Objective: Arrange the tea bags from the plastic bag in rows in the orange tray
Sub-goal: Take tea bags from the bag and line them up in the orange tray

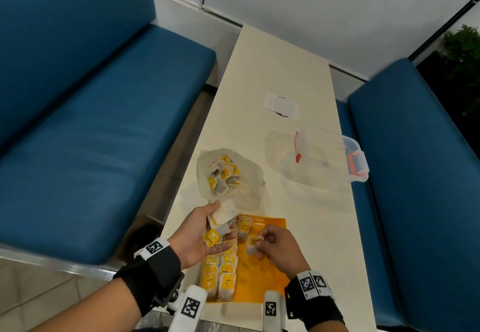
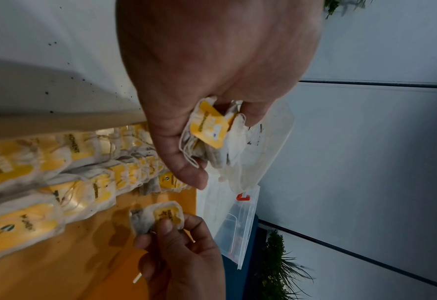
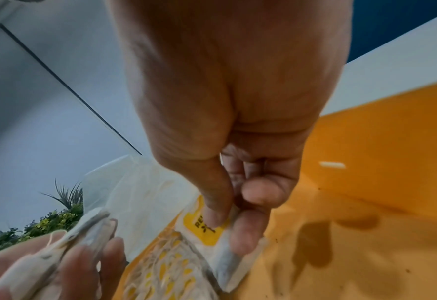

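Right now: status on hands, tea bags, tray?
Left hand holds a bunch of tea bags. Right hand pinches one tea bag over tray. Rows fill tray's left; right side bare. Nothing blocking.

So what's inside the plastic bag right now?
A loose heap of tea bags with yellow tags shows through the plastic bag's open mouth. How many lie underneath is hidden.

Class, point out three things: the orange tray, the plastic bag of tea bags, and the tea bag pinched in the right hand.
orange tray [image 1: 262, 277]: head view, bare floor.
plastic bag [image 1: 250, 175]: head view, right wall.
tea bag [image 1: 252, 246]: head view, its pouch.
right hand [image 1: 281, 247]: head view, knuckles.
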The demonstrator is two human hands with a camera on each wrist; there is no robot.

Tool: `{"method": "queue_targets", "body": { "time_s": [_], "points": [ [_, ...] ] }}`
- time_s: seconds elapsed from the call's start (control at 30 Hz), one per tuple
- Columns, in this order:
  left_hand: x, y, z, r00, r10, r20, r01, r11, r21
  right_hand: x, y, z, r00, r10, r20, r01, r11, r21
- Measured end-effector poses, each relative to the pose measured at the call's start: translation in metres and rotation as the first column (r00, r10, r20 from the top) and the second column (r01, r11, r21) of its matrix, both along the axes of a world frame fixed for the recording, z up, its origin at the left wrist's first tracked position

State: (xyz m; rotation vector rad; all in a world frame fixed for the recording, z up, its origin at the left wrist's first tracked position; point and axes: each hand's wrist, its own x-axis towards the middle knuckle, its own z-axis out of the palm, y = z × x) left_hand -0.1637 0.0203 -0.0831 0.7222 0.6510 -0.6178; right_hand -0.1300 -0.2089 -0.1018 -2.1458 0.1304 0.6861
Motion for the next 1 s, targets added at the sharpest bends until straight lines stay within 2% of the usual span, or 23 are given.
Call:
{"method": "queue_targets", "body": {
  "time_s": [0.17, 0.33, 0.77, 1.0],
  "points": [
    [0.0, 0.0, -0.003, 1.0, 0.004, -0.011, -0.004, 1.0, 0.004, 0.007, 0.014, -0.005, 0.997, 0.039, -0.061, -0.041, 0.999, -0.024],
    [0.001, -0.001, -0.004, 1.0, 0.002, -0.008, -0.002, 1.0, -0.003, 0.011, 0.023, -0.018, 0.995, -0.033, -0.093, 0.029, 0.998, -0.049],
    [0.002, 0.0, -0.009, 0.999, -0.021, -0.026, 0.021, 1.0, -0.006, 0.016, 0.035, -0.038, 0.988, -0.15, 0.037, 0.154, 0.978, -0.139],
    [0.001, 0.001, -0.008, 0.999, -0.034, -0.025, 0.034, 0.999, 0.0, 0.012, 0.039, -0.032, 0.979, -0.2, 0.036, 0.203, 0.967, -0.151]
  ]
}}
